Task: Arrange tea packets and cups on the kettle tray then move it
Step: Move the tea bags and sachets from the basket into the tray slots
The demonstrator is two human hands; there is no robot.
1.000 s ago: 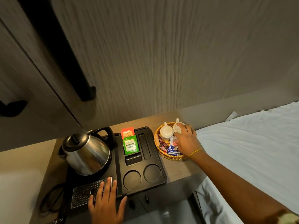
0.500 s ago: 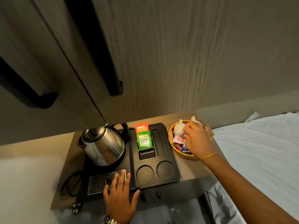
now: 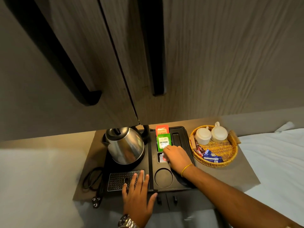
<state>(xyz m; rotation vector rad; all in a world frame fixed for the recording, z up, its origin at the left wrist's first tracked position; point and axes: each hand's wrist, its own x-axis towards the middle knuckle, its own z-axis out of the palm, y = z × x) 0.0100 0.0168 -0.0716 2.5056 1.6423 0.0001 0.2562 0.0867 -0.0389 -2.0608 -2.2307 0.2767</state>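
The black kettle tray [image 3: 151, 163] lies on a small table, with a steel kettle [image 3: 125, 145] on its left half. An orange packet [image 3: 162, 130] and a green packet [image 3: 163, 142] stand in a slot at the tray's back. My right hand [image 3: 177, 156] is over the small middle compartment, fingers closed on a white and red packet [image 3: 162, 157] that sits in it. My left hand [image 3: 137, 193] lies flat, fingers spread, on the metal drip grid [image 3: 118, 179] at the tray's front. Two white cups [image 3: 211, 134] lie upside down in a wicker basket [image 3: 228, 155] to the right.
Red and blue sachets [image 3: 209, 154] remain in the basket. A black power cord with plug [image 3: 93, 183] lies left of the tray. Dark cupboard doors with black handles [image 3: 158, 63] hang right above the kettle. A white bed [image 3: 276, 162] adjoins the table on the right.
My right hand has left the basket and moved left to the tray's middle compartment with a small packet. The left hand has stayed on the drip grid. The camera has shifted.
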